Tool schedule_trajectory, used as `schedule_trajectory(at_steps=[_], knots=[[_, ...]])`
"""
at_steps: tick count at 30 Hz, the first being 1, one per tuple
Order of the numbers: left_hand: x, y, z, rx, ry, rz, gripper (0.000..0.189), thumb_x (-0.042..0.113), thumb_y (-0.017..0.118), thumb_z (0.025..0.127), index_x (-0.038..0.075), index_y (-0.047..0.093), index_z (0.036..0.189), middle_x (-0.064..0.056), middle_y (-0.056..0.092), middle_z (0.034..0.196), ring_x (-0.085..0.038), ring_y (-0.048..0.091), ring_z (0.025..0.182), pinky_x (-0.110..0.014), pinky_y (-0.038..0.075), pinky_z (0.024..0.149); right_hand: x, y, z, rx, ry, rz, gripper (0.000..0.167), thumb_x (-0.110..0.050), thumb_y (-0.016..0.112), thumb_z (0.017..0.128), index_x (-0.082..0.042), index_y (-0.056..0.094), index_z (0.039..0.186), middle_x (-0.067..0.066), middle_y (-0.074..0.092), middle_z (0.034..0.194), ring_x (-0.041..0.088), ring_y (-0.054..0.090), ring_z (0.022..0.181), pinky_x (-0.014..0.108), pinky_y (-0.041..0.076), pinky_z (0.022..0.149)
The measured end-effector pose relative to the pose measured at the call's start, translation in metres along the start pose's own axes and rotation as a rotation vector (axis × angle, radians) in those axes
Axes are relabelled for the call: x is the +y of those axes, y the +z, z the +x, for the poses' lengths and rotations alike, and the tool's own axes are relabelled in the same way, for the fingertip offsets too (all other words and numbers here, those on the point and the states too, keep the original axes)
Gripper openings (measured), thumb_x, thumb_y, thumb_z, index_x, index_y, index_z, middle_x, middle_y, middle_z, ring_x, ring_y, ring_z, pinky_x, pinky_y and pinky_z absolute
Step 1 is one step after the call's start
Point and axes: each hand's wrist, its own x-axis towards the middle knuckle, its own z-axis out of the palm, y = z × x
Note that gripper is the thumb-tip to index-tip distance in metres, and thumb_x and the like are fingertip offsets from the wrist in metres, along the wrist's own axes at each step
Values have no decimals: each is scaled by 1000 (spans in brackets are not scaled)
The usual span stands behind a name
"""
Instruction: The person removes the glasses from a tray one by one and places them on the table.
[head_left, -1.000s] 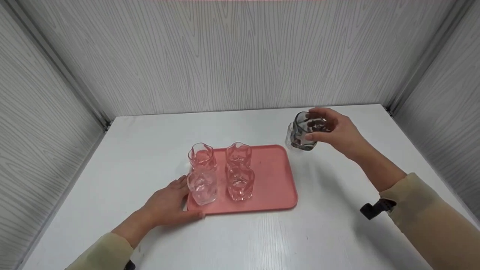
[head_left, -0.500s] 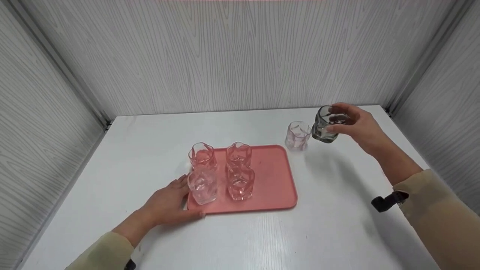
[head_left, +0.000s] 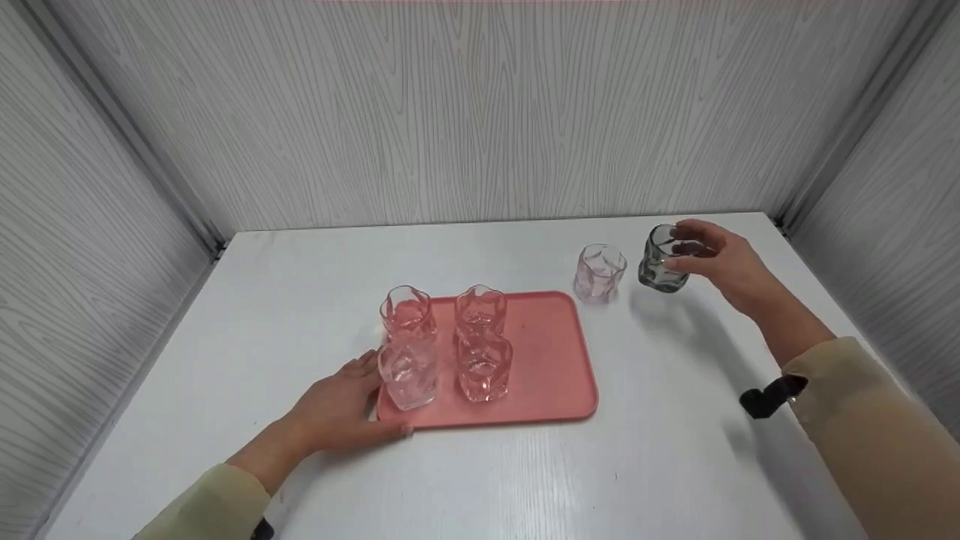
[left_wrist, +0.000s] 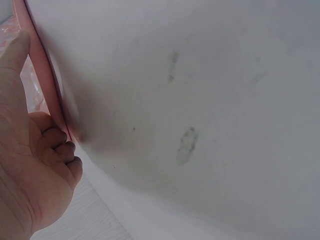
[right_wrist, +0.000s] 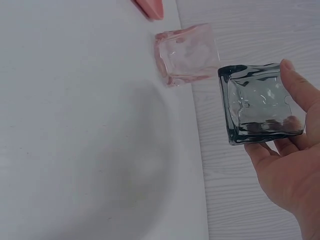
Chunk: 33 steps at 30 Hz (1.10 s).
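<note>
In the head view my left hand [head_left: 337, 409] holds the near left corner of a pink tray [head_left: 551, 360], its thumb [left_wrist: 17, 52] against the front rim in the left wrist view. Several clear glasses with wavy sides stand on the tray's left part, among them a frosted-looking front left glass [head_left: 409, 375] and a front right glass [head_left: 484, 371]. My right hand [head_left: 724, 262] grips a smoky grey glass [right_wrist: 262, 105] between thumb and fingers, upright and just above the table at the back right. Left of it, apart, stands a pale pink glass [head_left: 600, 274].
The white table [head_left: 517, 480] extends around the tray. A grey wood-grain wall [head_left: 480, 112] rises behind it, with side walls at left and right. The pale pink glass [right_wrist: 187, 55] stands near the table's back edge.
My right hand has carried the grey glass right, from in front of the pale pink glass to beside it, then slightly lower. The left hand and tray have stayed in place.
</note>
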Motion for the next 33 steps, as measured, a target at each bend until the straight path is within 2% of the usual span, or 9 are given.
schedule_trajectory(at_steps=[15, 23, 29, 33], knots=[[-1, -1, 1, -6, -7, 5, 113, 88, 58, 84, 14, 37, 166, -8, 30, 172, -35, 23, 160, -64, 36, 119, 27, 7, 17, -7, 48, 5, 80, -25, 80, 98, -10, 37, 163, 11, 42, 163, 29, 38, 151, 47, 32, 122], [0, -1, 0, -3, -8, 2, 113, 87, 60, 84, 13, 36, 167, -8, 30, 173, -35, 24, 160, -63, 38, 118, 40, 14, 25, -22, 80, 4, 88, -26, 82, 96, -10, 32, 166, 13, 37, 167, 30, 35, 154, 49, 31, 124], [1, -1, 0, 5, 6, 7, 111, 86, 60, 85, 13, 37, 166, -8, 32, 172, -35, 26, 159, -63, 40, 116, 45, 17, 24, -29, 87, 49, 86, -23, 83, 96, -8, 34, 165, 15, 36, 168, 30, 34, 154, 46, 32, 124], [1, -2, 0, 6, 0, 8, 112, 86, 59, 85, 13, 36, 167, -8, 32, 172, -35, 27, 159, -65, 40, 115, 46, 17, 23, -31, 82, 42, 87, -25, 84, 95, -8, 34, 164, 14, 35, 168, 31, 33, 155, 48, 31, 125]])
